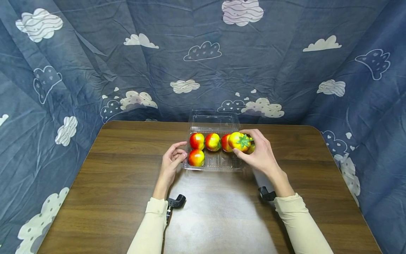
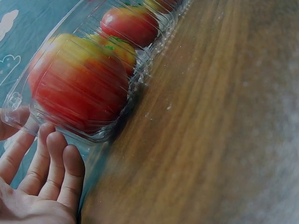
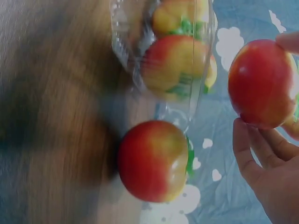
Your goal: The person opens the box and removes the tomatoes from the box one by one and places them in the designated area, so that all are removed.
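Observation:
A clear plastic clamshell container (image 1: 219, 168) lies on the table with its lid folded back. Inside are several red-and-yellow fruits (image 1: 196, 157) with green leafy caps; three are in the far row and one at near left. My right hand (image 1: 263, 153) holds another such fruit (image 1: 239, 141) above the container's right end, between thumb and fingers, its green cap turned toward the hand. Outside the container, below that hand, another fruit (image 3: 154, 161) rests on the table. At the container's left edge, my left hand (image 1: 169, 162) pinches the plastic rim with thumb and forefinger, its other fingers loosely bent.
The wooden table (image 1: 127, 183) stretches around the container on both sides. A blue cloth (image 1: 203, 77) with white clouds hangs behind the table's far edge, close to the raised lid (image 1: 214, 120). Black wrist devices (image 1: 177, 201) sit on both forearms.

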Motion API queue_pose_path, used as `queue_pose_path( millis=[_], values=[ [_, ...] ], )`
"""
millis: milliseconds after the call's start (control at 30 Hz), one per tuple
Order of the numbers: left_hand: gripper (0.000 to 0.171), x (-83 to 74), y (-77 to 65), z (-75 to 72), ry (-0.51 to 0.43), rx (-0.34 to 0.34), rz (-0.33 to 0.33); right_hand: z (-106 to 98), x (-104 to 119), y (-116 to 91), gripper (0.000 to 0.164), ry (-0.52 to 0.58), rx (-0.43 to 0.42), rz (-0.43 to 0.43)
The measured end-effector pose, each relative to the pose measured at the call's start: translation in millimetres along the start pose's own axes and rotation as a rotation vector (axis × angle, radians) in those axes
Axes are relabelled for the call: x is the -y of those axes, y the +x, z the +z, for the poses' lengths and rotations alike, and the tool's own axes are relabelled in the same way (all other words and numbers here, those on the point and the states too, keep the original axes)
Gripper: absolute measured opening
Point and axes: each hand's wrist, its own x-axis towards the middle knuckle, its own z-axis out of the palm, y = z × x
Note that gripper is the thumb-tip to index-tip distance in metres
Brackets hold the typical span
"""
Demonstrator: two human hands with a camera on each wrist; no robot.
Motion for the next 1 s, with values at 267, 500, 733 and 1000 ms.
queue_pose_path(
  millis=[267, 500, 733, 1000],
  values=[
    [0.044, 1.6, 0.6, -0.2, 0.002, 0.004, 0.004, -13.2, -11.9, -2.9, 0.06, -0.034, -0.042, 0.037],
    [0.045, 2.3, 0.3, -0.4, 0.004, 0.0, 0.002, -22.5, -22.8, -7.8, 0.061, -0.07, -0.068, 0.057],
    [0.043, 3.2, 0.2, -1.4, 0.003, 0.004, 0.002, -36.7, -33.9, -11.2, 0.061, -0.107, -0.08, 0.122],
    [0.043, 2.3, 0.1, -1.4, 0.001, 0.01, 0.015, -53.4, -45.9, -15.5, 0.061, -0.146, -0.118, 0.165]
  ],
)
